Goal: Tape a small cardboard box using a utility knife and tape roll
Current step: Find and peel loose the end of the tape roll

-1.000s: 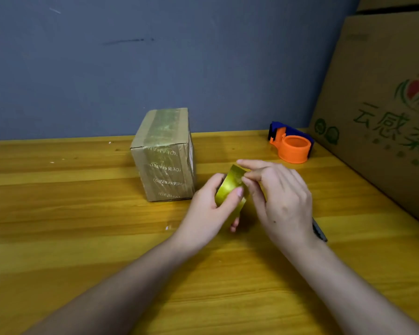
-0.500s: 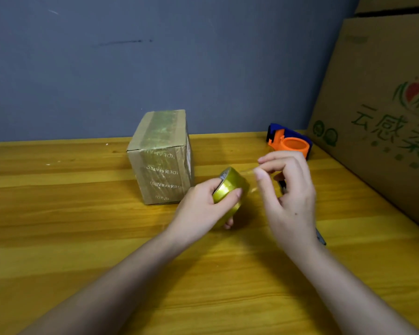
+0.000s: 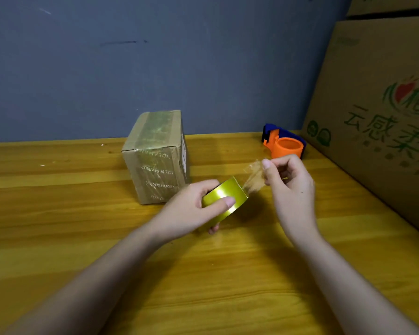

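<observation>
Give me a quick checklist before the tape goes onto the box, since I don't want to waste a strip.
1. Roll held firmly: ok. The left hand grips the tape roll.
2. Free end in hand: ok. The right hand pinches the peeled strip.
3. Strip flat: not ok. It looks crumpled near the fingertips.
4. Strip long enough: not ok. Only a short length is off the roll.
5. Box within reach: ok. The box stands on the table just beyond the left hand.
6. Knife ready: cannot tell. No knife shows; only an orange dispenser sits behind the right hand.
</observation>
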The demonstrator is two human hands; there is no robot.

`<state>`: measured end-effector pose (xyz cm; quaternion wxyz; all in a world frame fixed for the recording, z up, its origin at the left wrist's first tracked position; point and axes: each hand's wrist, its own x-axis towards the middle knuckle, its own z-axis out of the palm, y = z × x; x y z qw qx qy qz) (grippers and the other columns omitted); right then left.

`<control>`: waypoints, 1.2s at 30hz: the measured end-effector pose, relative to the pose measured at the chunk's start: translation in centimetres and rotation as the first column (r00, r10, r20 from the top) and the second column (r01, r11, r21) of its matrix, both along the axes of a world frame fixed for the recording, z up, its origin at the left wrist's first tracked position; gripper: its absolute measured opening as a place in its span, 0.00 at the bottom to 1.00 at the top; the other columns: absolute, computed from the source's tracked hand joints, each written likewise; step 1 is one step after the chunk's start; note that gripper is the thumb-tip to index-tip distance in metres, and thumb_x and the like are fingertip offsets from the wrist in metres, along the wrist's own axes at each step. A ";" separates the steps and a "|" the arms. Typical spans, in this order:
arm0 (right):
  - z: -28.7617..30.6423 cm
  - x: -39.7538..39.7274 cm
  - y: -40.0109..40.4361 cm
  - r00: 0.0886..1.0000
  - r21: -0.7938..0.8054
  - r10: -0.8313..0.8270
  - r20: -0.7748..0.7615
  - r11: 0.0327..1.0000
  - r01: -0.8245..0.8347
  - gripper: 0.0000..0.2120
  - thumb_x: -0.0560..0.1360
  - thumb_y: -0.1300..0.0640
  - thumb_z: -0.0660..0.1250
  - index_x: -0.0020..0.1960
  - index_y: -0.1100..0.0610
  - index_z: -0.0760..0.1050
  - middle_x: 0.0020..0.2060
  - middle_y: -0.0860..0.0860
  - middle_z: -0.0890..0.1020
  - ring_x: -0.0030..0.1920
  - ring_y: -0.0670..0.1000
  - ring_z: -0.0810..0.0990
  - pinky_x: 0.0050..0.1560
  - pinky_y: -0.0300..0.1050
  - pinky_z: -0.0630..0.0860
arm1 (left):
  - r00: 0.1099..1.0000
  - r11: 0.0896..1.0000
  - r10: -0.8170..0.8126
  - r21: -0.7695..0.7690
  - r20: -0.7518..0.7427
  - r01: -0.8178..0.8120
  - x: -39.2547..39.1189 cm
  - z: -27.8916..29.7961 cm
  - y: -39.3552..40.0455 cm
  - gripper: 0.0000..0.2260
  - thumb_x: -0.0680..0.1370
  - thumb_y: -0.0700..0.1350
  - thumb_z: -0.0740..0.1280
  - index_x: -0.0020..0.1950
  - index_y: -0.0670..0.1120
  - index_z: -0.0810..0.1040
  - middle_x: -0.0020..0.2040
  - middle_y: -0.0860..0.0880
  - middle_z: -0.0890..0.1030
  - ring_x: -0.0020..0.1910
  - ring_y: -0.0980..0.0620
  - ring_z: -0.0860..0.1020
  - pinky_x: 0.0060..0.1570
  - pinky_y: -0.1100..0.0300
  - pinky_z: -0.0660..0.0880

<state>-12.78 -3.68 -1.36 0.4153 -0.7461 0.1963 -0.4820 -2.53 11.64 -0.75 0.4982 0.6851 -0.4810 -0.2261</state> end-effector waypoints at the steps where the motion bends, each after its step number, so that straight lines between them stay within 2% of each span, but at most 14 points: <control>1: 0.1 -0.1 0.0 1.000 -0.015 -0.009 -0.004 1.000 0.009 0.08 0.77 0.53 0.66 0.42 0.57 0.75 0.34 0.47 0.79 0.36 0.45 0.76 0.39 0.40 0.72 | 0.997 0.999 0.035 0.017 0.074 -0.037 0.0 0.0 -0.1 0.07 0.77 0.51 0.66 0.39 0.56 0.74 0.31 0.55 0.79 0.28 0.53 0.80 0.31 0.59 0.75; 3: 0.1 -0.4 0.1 0.999 -0.079 -0.037 -0.006 0.996 0.037 0.08 0.77 0.53 0.66 0.42 0.56 0.74 0.34 0.46 0.78 0.36 0.45 0.75 0.38 0.40 0.71 | 0.934 0.985 0.121 0.072 0.337 -0.154 -0.1 0.2 0.0 0.06 0.75 0.59 0.65 0.41 0.60 0.73 0.30 0.53 0.81 0.28 0.58 0.80 0.35 0.59 0.76; 5: 0.2 -0.6 0.3 0.998 -0.176 -0.069 0.003 0.982 0.068 0.08 0.78 0.52 0.65 0.42 0.55 0.74 0.35 0.46 0.77 0.38 0.47 0.76 0.39 0.44 0.72 | 0.806 0.956 0.185 0.086 0.562 -0.279 -0.3 0.4 0.0 0.08 0.75 0.62 0.62 0.46 0.59 0.72 0.30 0.52 0.82 0.29 0.60 0.78 0.36 0.60 0.73; 8: 0.4 -0.8 0.6 0.996 -0.330 -0.090 0.020 0.940 0.091 0.08 0.78 0.52 0.64 0.43 0.55 0.74 0.38 0.46 0.77 0.39 0.47 0.75 0.39 0.46 0.73 | 0.681 0.925 0.247 0.043 0.689 -0.379 -0.7 0.4 -0.4 0.18 0.74 0.65 0.58 0.55 0.55 0.74 0.33 0.52 0.83 0.38 0.51 0.82 0.44 0.55 0.77; 10: 0.6 -1.0 0.9 0.996 -0.414 -0.089 0.033 0.905 0.094 0.08 0.78 0.53 0.64 0.44 0.57 0.74 0.38 0.46 0.76 0.40 0.46 0.74 0.39 0.45 0.72 | 0.708 0.917 0.267 0.053 0.654 -0.395 -0.8 0.5 -0.5 0.18 0.74 0.64 0.58 0.56 0.55 0.74 0.30 0.53 0.82 0.37 0.54 0.82 0.45 0.55 0.78; 14: 1.0 -1.4 1.3 0.991 -0.492 -0.049 0.127 0.864 0.106 0.11 0.79 0.54 0.62 0.42 0.60 0.75 0.37 0.49 0.76 0.38 0.49 0.74 0.38 0.48 0.73 | 0.880 0.934 0.287 0.094 0.379 -0.345 -0.3 0.4 -0.6 0.11 0.76 0.61 0.61 0.42 0.55 0.72 0.28 0.51 0.82 0.26 0.58 0.81 0.41 0.57 0.80; 17: 1.1 -1.5 1.5 0.984 -0.588 -0.021 0.175 0.799 0.122 0.13 0.79 0.55 0.63 0.41 0.63 0.76 0.36 0.54 0.77 0.37 0.52 0.74 0.36 0.50 0.72 | 0.869 0.920 0.321 0.095 0.375 -0.381 0.0 0.3 -0.7 0.11 0.77 0.59 0.61 0.40 0.55 0.71 0.28 0.51 0.82 0.25 0.57 0.81 0.40 0.57 0.79; 19: 1.1 -1.4 1.5 0.982 -0.587 -0.008 0.190 0.800 0.120 0.12 0.79 0.56 0.63 0.42 0.63 0.77 0.36 0.53 0.78 0.37 0.51 0.74 0.36 0.50 0.73 | 0.863 0.912 0.342 0.091 0.371 -0.401 0.0 0.3 -0.7 0.11 0.77 0.60 0.61 0.41 0.54 0.72 0.28 0.51 0.81 0.26 0.57 0.81 0.40 0.58 0.79; 24: 1.2 -1.6 1.0 0.985 -0.433 -0.029 0.173 0.896 0.102 0.08 0.78 0.57 0.64 0.43 0.59 0.75 0.38 0.48 0.76 0.39 0.46 0.74 0.40 0.44 0.72 | 0.883 0.922 0.335 0.077 0.328 -0.378 -0.1 0.0 -0.8 0.12 0.76 0.60 0.62 0.38 0.55 0.72 0.26 0.51 0.81 0.25 0.57 0.80 0.38 0.58 0.79; 26: 1.1 -1.4 0.6 0.991 -0.308 -0.055 0.124 0.947 0.092 0.08 0.78 0.54 0.64 0.44 0.57 0.74 0.38 0.48 0.77 0.40 0.48 0.75 0.41 0.48 0.74 | 0.888 0.930 0.315 0.077 0.334 -0.359 -0.1 0.0 -0.7 0.13 0.75 0.60 0.63 0.37 0.54 0.72 0.26 0.52 0.81 0.25 0.57 0.80 0.38 0.58 0.78; 29: 0.7 -1.0 -0.1 0.995 -0.188 -0.086 0.055 0.977 0.095 0.07 0.78 0.51 0.63 0.45 0.53 0.74 0.38 0.47 0.77 0.41 0.50 0.76 0.41 0.52 0.75 | 0.935 0.958 0.243 0.085 0.258 -0.272 0.2 -0.2 -0.6 0.11 0.74 0.60 0.63 0.40 0.53 0.75 0.28 0.51 0.81 0.28 0.54 0.82 0.40 0.52 0.80; 32: 0.5 -0.9 -0.9 0.994 -0.074 -0.108 0.029 0.991 0.110 0.07 0.78 0.51 0.63 0.45 0.53 0.73 0.38 0.45 0.77 0.40 0.45 0.75 0.41 0.46 0.73 | 0.983 0.988 0.115 0.088 0.144 -0.129 0.4 -0.6 -0.5 0.08 0.73 0.54 0.64 0.41 0.50 0.75 0.33 0.50 0.81 0.33 0.51 0.83 0.42 0.46 0.80; 34: 0.5 -0.8 -1.3 0.993 -0.037 -0.115 0.005 0.993 0.115 0.07 0.78 0.52 0.63 0.44 0.54 0.74 0.37 0.45 0.77 0.38 0.43 0.74 0.40 0.43 0.72 | 0.982 0.989 0.088 0.103 0.166 -0.106 0.4 -0.7 -0.4 0.09 0.73 0.53 0.64 0.42 0.48 0.75 0.34 0.48 0.82 0.33 0.52 0.83 0.42 0.46 0.80; 36: 0.4 -0.8 -1.5 0.991 -0.055 -0.136 -0.019 0.989 0.134 0.08 0.78 0.51 0.63 0.44 0.54 0.74 0.37 0.46 0.78 0.39 0.45 0.75 0.41 0.46 0.73 | 0.963 0.983 0.116 0.107 0.244 -0.146 0.2 -0.8 -0.3 0.09 0.73 0.54 0.64 0.42 0.48 0.74 0.34 0.47 0.82 0.32 0.54 0.83 0.43 0.48 0.80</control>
